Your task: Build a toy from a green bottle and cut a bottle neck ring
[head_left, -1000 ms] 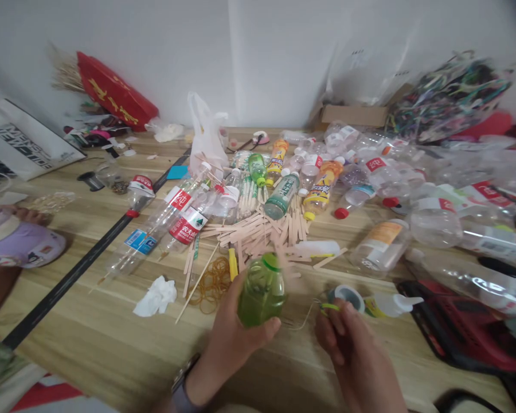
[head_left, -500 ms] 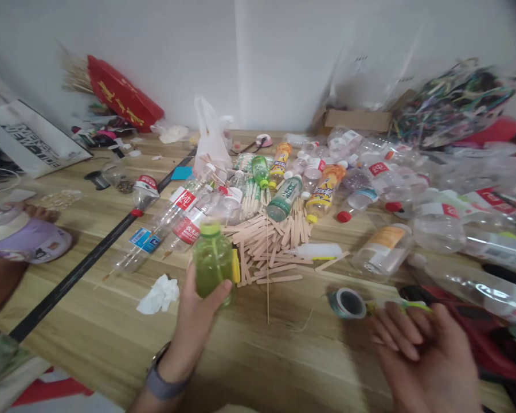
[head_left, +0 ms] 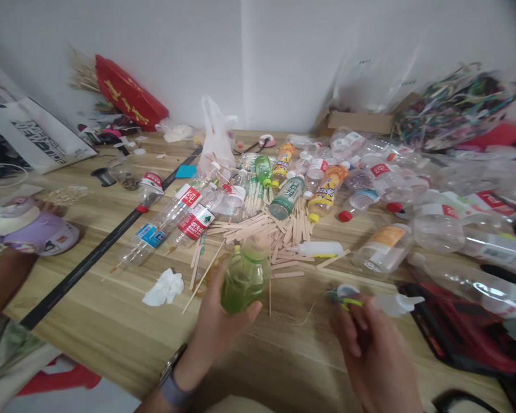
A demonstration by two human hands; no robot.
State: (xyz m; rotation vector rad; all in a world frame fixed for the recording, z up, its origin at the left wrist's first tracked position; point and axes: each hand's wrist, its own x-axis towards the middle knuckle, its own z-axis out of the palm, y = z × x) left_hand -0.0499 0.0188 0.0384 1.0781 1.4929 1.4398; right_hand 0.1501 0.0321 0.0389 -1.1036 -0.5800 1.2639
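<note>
A clear green-tinted plastic bottle (head_left: pixel 244 284) stands upright in my left hand (head_left: pixel 227 321), fingers and thumb wrapped around its body. Its top is blurred. My right hand (head_left: pixel 376 350) has its fingers curled around a thin, curved yellow-green piece (head_left: pixel 351 302), whose kind I cannot make out. Just behind those fingertips lies a tape roll (head_left: pixel 347 291), partly hidden. A white squeeze bottle with a nozzle (head_left: pixel 399 304) shows beyond the right knuckles. Wooden craft sticks (head_left: pixel 290 229) are spread behind the green bottle, with a thin stick (head_left: pixel 203 278) to its left.
Many empty plastic bottles (head_left: pixel 384 249) crowd the right and back. A crumpled tissue (head_left: pixel 163 288) lies left of my hand. A red and black case (head_left: pixel 451 327) sits at right. Another person's arm (head_left: pixel 8 281) is at far left beside a purple and white bottle (head_left: pixel 47 232).
My left hand has moved right with the green bottle, uncovering sticks and bands behind it. My right hand has come left towards it with the yellow-green piece, uncovering the nozzle bottle.
</note>
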